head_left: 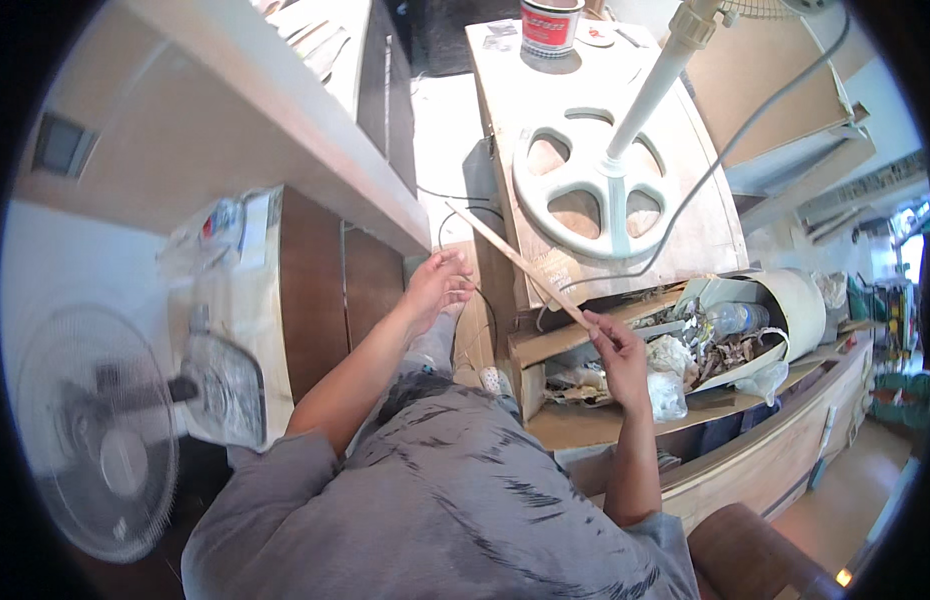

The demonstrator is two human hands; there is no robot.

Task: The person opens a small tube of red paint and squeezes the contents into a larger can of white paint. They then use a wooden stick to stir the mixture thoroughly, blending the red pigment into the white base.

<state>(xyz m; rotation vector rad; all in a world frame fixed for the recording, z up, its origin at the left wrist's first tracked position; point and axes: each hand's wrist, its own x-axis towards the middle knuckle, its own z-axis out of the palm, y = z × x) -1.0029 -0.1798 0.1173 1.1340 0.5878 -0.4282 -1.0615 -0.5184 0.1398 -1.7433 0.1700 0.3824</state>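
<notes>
From my feed, the biggest thing is the wooden cabinet top (545,110) ahead of me, carrying the round white fan base (595,185) with its pole rising toward the upper right. At the far end of that top stands a red-and-white tin can (550,25), upright; I cannot see inside it. At lower left a second fan (95,430) faces the camera behind its wire guard.

To the right, a pale bucket (795,310) lies tipped on its side on a wooden ledge, its mouth toward me, stuffed with crumpled plastic, a clear bottle and scraps that spill out beside an open cardboard box (555,345).

The thin wooden strip (520,265) runs diagonally between my hands, from upper left down to lower right, in front of the cabinet edge. My right hand (620,355) pinches its lower end between thumb and fingertips. My left hand (440,285) sits by the upper part with fingers loosely curled; I cannot tell whether it actually grips the strip.
</notes>
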